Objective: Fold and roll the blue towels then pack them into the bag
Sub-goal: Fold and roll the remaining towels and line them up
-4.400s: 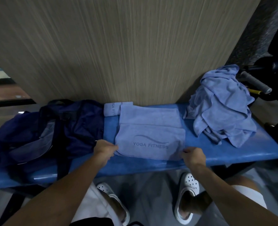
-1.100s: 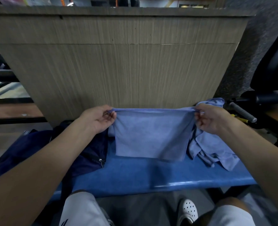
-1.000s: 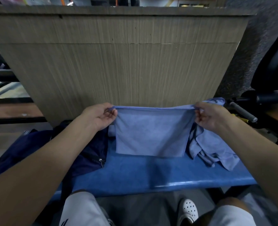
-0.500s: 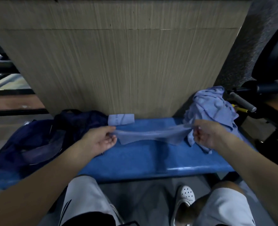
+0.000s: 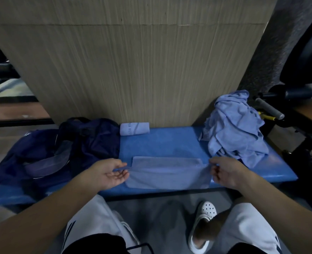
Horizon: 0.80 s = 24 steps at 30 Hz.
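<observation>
A folded light-blue towel (image 5: 167,172) lies flat on the blue bench (image 5: 162,143) near its front edge. My left hand (image 5: 106,174) pinches the towel's left end between thumb and fingers. My right hand (image 5: 224,171) pinches its right end. A rolled towel (image 5: 134,128) lies at the back of the bench against the wall. A heap of unfolded blue towels (image 5: 233,129) sits at the bench's right end. The dark navy bag (image 5: 60,149) lies open on the bench's left part.
A wood-grain wall panel (image 5: 133,70) rises right behind the bench. Dark gym equipment with a grey padded bar (image 5: 268,108) stands to the right. My knees and a white clog (image 5: 204,217) are below the bench's front edge.
The towel, held up stretched between both hands a second ago, has come down and now lies folded flat on the bench. My view tilted downward.
</observation>
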### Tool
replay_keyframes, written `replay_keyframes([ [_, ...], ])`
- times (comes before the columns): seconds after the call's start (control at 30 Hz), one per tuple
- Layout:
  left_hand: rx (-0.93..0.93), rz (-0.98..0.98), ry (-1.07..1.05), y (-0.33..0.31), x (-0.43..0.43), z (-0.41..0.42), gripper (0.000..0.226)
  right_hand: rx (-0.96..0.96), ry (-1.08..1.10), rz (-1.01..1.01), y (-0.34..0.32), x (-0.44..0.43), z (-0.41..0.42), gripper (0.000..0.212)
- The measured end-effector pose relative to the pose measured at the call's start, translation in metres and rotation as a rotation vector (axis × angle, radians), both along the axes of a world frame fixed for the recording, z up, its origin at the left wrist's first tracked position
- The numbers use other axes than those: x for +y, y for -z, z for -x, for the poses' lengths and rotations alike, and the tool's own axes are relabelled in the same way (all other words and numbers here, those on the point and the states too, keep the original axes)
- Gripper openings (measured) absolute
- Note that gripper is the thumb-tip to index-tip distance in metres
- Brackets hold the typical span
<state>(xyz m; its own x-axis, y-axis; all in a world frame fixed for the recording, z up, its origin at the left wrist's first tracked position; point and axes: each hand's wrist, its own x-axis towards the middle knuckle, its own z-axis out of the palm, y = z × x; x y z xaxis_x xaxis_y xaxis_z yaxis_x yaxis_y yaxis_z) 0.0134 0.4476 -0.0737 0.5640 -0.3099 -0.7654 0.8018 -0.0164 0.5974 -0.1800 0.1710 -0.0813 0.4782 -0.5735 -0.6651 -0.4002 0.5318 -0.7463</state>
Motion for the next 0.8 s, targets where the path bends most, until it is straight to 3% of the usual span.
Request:
replay_keyframes([
  [0.17,-0.151,0.076,0.020,-0.034,-0.034,-0.039,0.004,-0.336,0.187,0.084,-0.035,-0.019,-0.049,0.023],
  [0.37,-0.443,0.287,-0.051,-0.099,-0.065,-0.078,0.011,-0.571,0.221,0.311,-0.102,-0.042,-0.080,0.026],
  [0.47,-0.566,0.335,-0.064,-0.128,-0.065,-0.079,0.013,-0.653,0.216,0.357,-0.123,-0.042,-0.079,0.015],
  [0.63,-0.576,0.287,-0.063,-0.114,-0.045,-0.057,0.010,-0.642,0.204,0.385,-0.116,-0.027,-0.062,0.018],
  [0.8,-0.356,0.127,0.003,-0.041,-0.013,-0.018,0.005,-0.360,0.203,0.267,-0.043,0.000,-0.028,0.029],
])
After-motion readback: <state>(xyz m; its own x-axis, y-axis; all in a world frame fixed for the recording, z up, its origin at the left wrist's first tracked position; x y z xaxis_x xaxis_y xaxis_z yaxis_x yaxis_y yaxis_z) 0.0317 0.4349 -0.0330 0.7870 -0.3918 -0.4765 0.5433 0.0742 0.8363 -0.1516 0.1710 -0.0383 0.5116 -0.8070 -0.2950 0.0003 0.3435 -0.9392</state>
